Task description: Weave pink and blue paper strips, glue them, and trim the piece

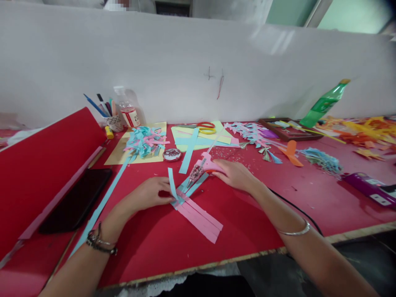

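Pink and blue paper strips are woven together flat on the red table, the pink ends pointing down to the right. My left hand pinches the left side of this weave, beside a blue strip end that curls upward. In my right hand is a pink hot glue gun, its nozzle pointing down-left at the blue strips. A clear glue stick sticks out of the gun's back. Just beyond the weave lies a loose blue paper strip.
Behind are scissors, paper sheets, a round tin and a paper-strip bunch. A phone lies left. A green bottle, brown tray and purple power strip stand right; a black cord runs under my right arm.
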Action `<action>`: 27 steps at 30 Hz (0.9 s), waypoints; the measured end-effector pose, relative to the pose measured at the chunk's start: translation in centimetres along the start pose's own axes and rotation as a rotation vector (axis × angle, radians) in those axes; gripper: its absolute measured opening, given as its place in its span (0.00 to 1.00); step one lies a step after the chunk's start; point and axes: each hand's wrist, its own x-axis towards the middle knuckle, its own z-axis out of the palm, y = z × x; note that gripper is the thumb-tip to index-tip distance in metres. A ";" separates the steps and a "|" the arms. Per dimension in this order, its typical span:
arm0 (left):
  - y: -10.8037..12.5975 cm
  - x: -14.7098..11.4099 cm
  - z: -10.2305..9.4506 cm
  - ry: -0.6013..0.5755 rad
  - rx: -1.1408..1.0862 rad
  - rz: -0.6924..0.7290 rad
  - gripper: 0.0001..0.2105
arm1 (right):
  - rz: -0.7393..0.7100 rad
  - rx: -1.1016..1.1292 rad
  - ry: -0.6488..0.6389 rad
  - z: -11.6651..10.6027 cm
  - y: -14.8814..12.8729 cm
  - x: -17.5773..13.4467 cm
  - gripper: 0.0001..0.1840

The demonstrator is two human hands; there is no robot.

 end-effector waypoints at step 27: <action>-0.2 0.0 0.1 0.006 0.005 0.014 0.10 | 0.090 -0.102 0.010 -0.5 2.4 -0.1 0.20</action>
